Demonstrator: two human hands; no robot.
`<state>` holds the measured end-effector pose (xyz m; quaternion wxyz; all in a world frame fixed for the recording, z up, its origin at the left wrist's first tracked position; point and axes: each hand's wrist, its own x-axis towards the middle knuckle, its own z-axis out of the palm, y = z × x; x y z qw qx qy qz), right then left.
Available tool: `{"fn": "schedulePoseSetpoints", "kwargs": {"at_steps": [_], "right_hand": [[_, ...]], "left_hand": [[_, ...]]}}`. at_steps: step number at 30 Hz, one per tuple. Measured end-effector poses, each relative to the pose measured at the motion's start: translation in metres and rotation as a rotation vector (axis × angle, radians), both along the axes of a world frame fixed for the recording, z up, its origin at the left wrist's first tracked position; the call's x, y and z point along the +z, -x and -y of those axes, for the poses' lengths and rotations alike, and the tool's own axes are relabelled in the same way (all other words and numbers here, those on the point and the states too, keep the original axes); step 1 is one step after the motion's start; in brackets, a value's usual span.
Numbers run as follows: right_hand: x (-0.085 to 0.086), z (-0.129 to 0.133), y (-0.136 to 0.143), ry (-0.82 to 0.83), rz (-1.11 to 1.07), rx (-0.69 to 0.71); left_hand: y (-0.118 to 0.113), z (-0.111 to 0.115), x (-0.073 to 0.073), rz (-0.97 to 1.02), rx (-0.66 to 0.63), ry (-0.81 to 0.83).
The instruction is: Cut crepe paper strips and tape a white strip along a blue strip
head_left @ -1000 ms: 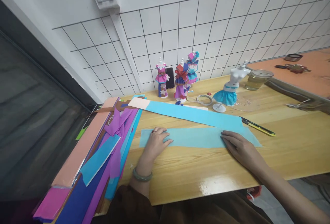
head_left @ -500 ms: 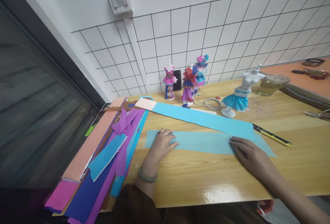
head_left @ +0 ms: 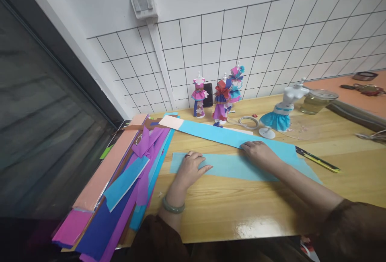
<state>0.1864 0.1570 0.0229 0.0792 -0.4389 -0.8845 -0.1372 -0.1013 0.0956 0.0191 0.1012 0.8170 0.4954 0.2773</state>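
A thin pale-blue strip of crepe paper [head_left: 224, 166] lies flat on the wooden table in front of me. My left hand [head_left: 193, 167], fingers spread, lies on its left part. Behind it a folded bright-blue crepe paper strip [head_left: 211, 131], with a pale pink left end, runs slantwise. Over the near edge of that folded strip is my right hand [head_left: 257, 155], fingers close together and lightly bent; the thumb is hidden. A black and yellow utility knife [head_left: 319, 159] rests by the strips' right end.
Crepe paper strips [head_left: 120, 201] in several colours pile up at the left. Small dressed mannequins [head_left: 222, 99] stand at the back, near a roll of tape [head_left: 248, 122]. A white mannequin [head_left: 285, 107] in a blue skirt and a glass bowl [head_left: 318, 100] stand farther right.
My right hand has moved left and away from me, off the right part of the pale strip to the folded blue strip's edge. My left hand stays in place.
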Motion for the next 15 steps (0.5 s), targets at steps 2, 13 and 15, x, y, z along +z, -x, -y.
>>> {"fn": "schedulePoseSetpoints", "kwargs": {"at_steps": [2, 13, 15], "right_hand": [[-0.0011, -0.0027, 0.0004, 0.017, 0.073, -0.024], [-0.0066, -0.0039, -0.0012, -0.019, 0.026, -0.128], [-0.0063, -0.0094, -0.0051, -0.028, -0.025, -0.160]], "left_hand": [[-0.0001, 0.0002, 0.0010, -0.005, 0.001, 0.003], [-0.0008, -0.0012, 0.0006, 0.002, 0.002, -0.013], [-0.0007, -0.0008, 0.0010, 0.008, 0.001, -0.018]]}}
